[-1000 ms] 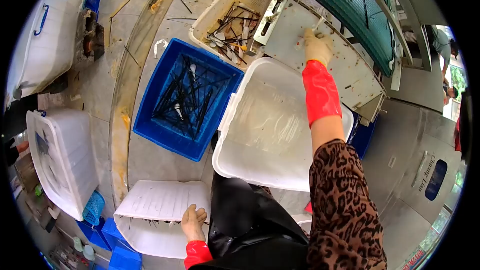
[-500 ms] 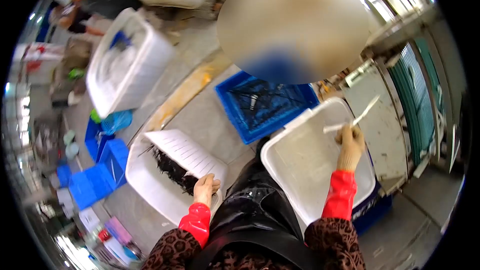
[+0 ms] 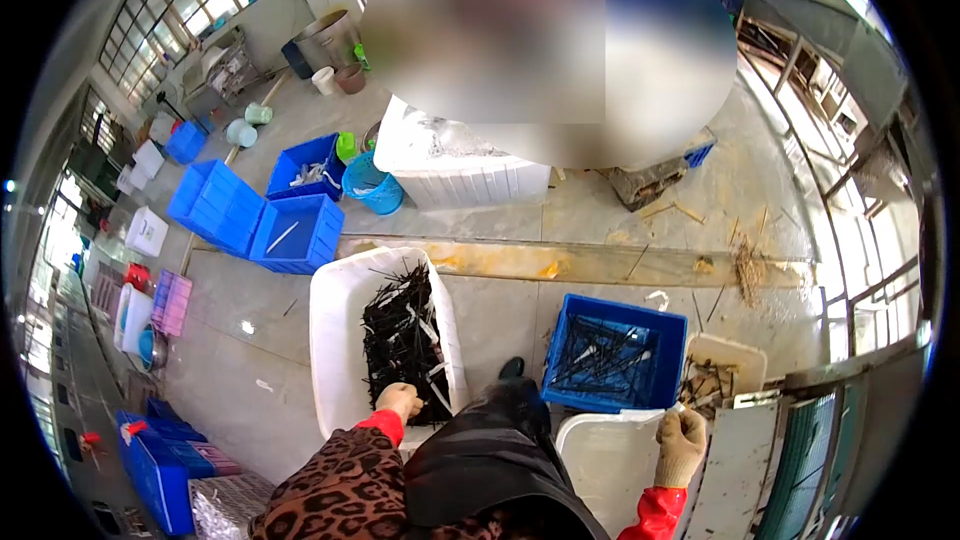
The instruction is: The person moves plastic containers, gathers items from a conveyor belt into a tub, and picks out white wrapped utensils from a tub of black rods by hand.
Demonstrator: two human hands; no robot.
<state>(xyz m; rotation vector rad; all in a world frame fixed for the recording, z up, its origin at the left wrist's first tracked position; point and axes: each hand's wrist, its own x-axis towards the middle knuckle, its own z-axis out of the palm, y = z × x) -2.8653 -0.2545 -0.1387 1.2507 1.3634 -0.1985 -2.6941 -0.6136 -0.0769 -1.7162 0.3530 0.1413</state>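
My left fingers [image 3: 408, 401] curled partway beside sticks [image 3: 393, 330]; the tub [image 3: 335, 340] stood within reach, eleven o'clock. Right fingers [image 3: 684, 424] bent, two o'clock. Grips were indeterminable.

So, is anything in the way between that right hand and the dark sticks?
Yes: the shiny black apron and the right wall of the white tub stand between the right hand and the dark sticks. The blue crate sits farther forward.

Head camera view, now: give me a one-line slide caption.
Left hand at a white tub of dark sticks, right hand by a second white tub, a blue crate nearby.
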